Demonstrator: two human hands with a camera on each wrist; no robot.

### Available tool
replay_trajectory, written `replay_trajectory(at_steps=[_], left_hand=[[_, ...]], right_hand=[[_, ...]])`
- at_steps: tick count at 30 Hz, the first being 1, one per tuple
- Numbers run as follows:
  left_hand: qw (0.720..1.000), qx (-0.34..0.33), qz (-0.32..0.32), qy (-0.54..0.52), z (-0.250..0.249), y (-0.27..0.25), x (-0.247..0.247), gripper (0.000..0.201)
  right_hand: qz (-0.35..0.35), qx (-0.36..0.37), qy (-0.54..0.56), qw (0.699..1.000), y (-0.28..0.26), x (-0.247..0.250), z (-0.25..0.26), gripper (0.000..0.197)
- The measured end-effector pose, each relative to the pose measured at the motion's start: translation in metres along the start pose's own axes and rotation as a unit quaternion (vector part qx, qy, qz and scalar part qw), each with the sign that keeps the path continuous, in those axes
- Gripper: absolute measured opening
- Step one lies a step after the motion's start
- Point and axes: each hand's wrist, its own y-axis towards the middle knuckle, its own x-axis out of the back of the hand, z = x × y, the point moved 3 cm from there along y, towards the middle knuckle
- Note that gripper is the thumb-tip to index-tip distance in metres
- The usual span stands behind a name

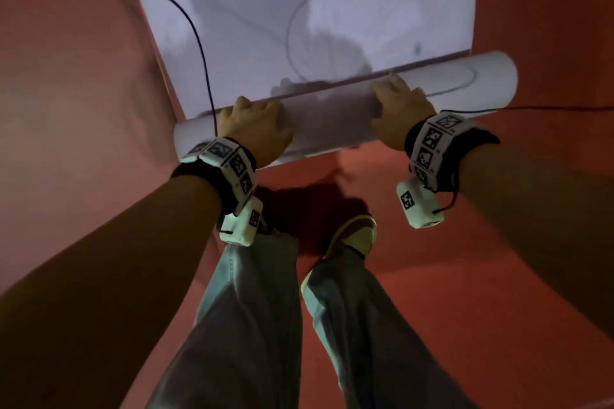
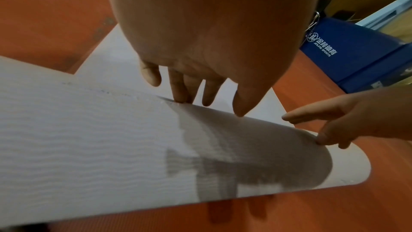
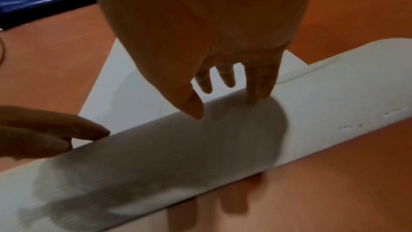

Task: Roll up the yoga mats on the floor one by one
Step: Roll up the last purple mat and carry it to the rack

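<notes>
We see a pale lavender-white yoga mat (image 1: 299, 10) lying on the orange-red floor (image 1: 498, 242), and its near end is already rolled into a thick tube (image 1: 332, 116). The tube lies across the view, a little slanted, with its right end further from us than its left end. The unrolled part stretches flat away from the tube. A thin curved line is printed on the flat part, and a similar line shows on the right end of the roll. In the wrist views the outer surface of the roll has a fine ribbed texture and a few small dents.

The left hand (image 1: 255, 129) rests on top of the roll near its left end, and the right hand (image 1: 398, 109) rests on top more to the right. The fingers (image 2: 178, 87) of the left hand are stretched out, not clenched, and their tips press on the top of the roll. The fingers (image 3: 260, 84) of the right hand are straight too and touch the roll in the same way. Neither hand is wrapped around the tube.

A thin dark cable (image 1: 196, 40) runs over the left edge of the mat. A blue gym mat (image 2: 347, 55) with a white logo lies on the floor beyond.
</notes>
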Motion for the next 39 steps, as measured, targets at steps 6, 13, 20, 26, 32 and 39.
replay_trajectory(at_steps=[6, 13, 20, 26, 32, 39], left_hand=[[0.999, 0.017, -0.036, 0.012, -0.022, -0.036, -0.034, 0.052], [0.999, 0.048, -0.008, 0.013, -0.051, -0.076, -0.082, 0.054], [0.998, 0.033, -0.056, -0.023, -0.056, -0.078, -0.134, 0.071], [0.999, 0.015, 0.031, 0.028, -0.042, -0.100, -0.196, 0.054], [0.999, 0.012, -0.009, -0.030, -0.038, -0.149, -0.249, 0.062], [0.996, 0.037, -0.040, -0.068, -0.066, -0.186, -0.291, 0.070]], right_hand=[[-0.074, 0.069, -0.078, 0.992, -0.026, -0.037, -0.023, 0.068], [-0.038, 0.064, -0.081, 0.994, -0.037, -0.071, -0.054, 0.078], [0.044, 0.007, 0.000, 0.999, -0.085, -0.162, -0.095, 0.065], [-0.141, 0.013, 0.003, 0.990, -0.128, -0.212, -0.100, 0.034], [-0.231, 0.096, 0.078, 0.965, -0.135, -0.223, -0.092, 0.058], [-0.096, 0.004, -0.005, 0.995, -0.156, -0.278, -0.117, 0.081]])
